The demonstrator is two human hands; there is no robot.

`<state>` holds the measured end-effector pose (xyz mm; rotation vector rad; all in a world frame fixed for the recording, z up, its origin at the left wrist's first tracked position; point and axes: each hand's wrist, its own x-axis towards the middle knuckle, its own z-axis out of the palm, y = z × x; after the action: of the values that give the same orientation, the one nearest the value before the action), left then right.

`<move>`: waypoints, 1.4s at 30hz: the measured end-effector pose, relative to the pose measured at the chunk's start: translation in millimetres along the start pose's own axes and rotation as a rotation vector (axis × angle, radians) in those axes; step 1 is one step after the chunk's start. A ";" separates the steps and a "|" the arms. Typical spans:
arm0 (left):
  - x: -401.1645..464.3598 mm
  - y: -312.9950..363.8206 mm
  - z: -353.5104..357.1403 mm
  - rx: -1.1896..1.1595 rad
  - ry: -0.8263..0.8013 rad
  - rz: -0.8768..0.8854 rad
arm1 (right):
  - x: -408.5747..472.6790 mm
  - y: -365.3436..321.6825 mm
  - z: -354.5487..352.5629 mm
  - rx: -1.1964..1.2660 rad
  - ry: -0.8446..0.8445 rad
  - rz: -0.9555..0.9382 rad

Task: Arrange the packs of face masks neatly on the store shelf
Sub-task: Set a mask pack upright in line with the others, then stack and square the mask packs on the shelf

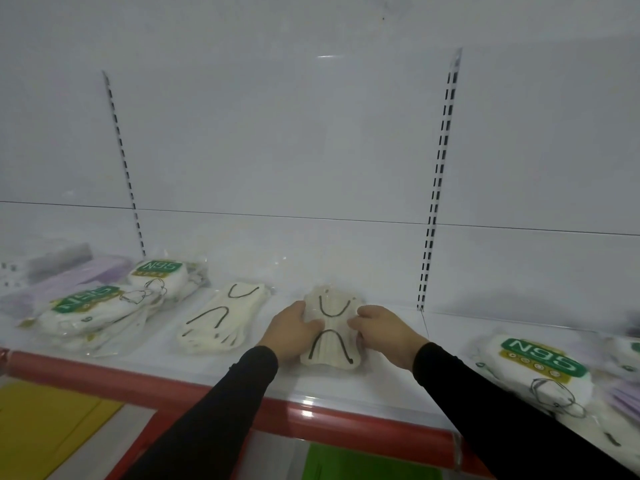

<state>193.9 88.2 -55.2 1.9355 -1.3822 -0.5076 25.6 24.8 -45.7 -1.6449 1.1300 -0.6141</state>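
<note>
A clear pack of cream masks with black ear loops [331, 344] lies on the white shelf [346, 386] in the middle. My left hand [292, 329] grips its left side and my right hand [384, 329] grips its right side, fingers curled over the wrapping. A second cream pack [221, 322] lies just to the left. Further left sit two packs with a green N95 label [93, 306] [159, 273], one partly on the other. Another N95 pack [543, 368] lies at the right.
Purple mask packs [69, 275] lie at the far left and more [627, 396] at the far right edge. The shelf has a red front rail [311, 415] and a white back panel with two slotted uprights [437, 188]. Yellow and green goods show below.
</note>
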 end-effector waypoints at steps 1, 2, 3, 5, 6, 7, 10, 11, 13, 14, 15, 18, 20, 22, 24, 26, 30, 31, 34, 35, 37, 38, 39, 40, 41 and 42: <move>1.6 0.8 0.6 0.024 0.012 0.004 | 0.9 -0.5 0.6 0.010 -0.004 0.005; 3.8 0.8 1.7 0.052 0.022 0.006 | 0.2 -1.5 1.5 0.011 -0.007 0.003; 5.0 1.8 2.3 0.080 0.029 0.004 | 0.2 -0.6 2.9 0.001 -0.013 0.006; 6.0 3.6 1.2 0.129 0.036 -0.006 | -1.3 1.0 2.3 -0.037 -0.006 0.001; 7.3 4.1 0.4 0.143 0.040 -0.004 | -4.8 -0.6 1.2 -0.057 0.011 -0.005; 7.9 5.3 -0.6 0.152 0.046 0.000 | -5.9 -0.2 -0.7 -0.075 0.021 -0.009; 8.9 14.9 -6.7 0.187 0.106 0.047 | -14.1 -1.3 -12.3 -0.092 0.060 -0.064; 8.6 20.7 -8.4 0.199 0.127 0.081 | -18.2 -0.9 -18.5 -0.132 0.078 -0.085; 7.2 35.7 -8.0 0.202 0.139 0.161 | -29.9 -1.5 -34.3 -0.225 0.122 -0.135; 5.3 44.9 -5.5 0.197 0.130 0.201 | -36.4 -1.5 -43.7 -0.276 0.153 -0.166; 2.5 54.7 -1.3 0.192 0.116 0.238 | -42.8 -0.2 -54.1 -0.331 0.187 -0.185; -6.1 83.7 20.1 0.186 0.046 0.344 | -61.2 8.4 -90.4 -0.464 0.304 -0.218; -11.4 103.0 39.6 0.188 -0.012 0.410 | -77.4 16.5 -115.2 -0.516 0.364 -0.216; -15.8 121.1 60.9 0.192 -0.069 0.456 | -93.6 28.5 -139.5 -0.583 0.419 -0.198; -20.2 136.2 83.9 0.190 -0.143 0.484 | -109.2 40.9 -162.7 -0.676 0.464 -0.168; -23.8 147.1 106.2 0.199 -0.239 0.504 | -123.3 53.7 -183.1 -0.755 0.475 -0.110; -25.9 160.1 146.2 0.277 -0.398 0.472 | -139.7 83.5 -204.3 -0.930 0.375 0.085; -26.2 163.1 153.6 0.283 -0.419 0.454 | -140.0 90.3 -205.3 -0.983 0.339 0.113; -27.4 170.1 168.9 0.222 -0.477 0.406 | -135.2 104.9 -205.8 -1.069 0.293 0.100; -27.2 171.0 171.7 0.179 -0.475 0.409 | -134.3 107.2 -206.0 -1.070 0.290 0.089; -22.2 170.4 174.7 0.029 -0.429 0.388 | -134.6 108.3 -205.8 -1.056 0.283 0.068; -18.8 169.2 174.8 -0.081 -0.405 0.342 | -134.3 108.4 -205.3 -1.043 0.279 0.056; -15.8 168.3 174.4 -0.206 -0.388 0.284 | -135.5 107.1 -203.9 -1.031 0.267 0.042; -13.2 167.8 173.0 -0.331 -0.384 0.214 | -135.9 106.2 -202.5 -1.016 0.251 0.024; -11.6 168.0 171.0 -0.443 -0.392 0.148 | -136.6 104.6 -201.2 -1.002 0.234 0.004; -10.1 168.4 169.4 -0.526 -0.415 0.078 | -137.2 103.2 -200.5 -0.985 0.219 -0.011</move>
<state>-33.0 13.1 -49.1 1.3897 -1.3834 -1.1549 -237.0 51.9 -50.7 -2.4371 1.7420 -0.2288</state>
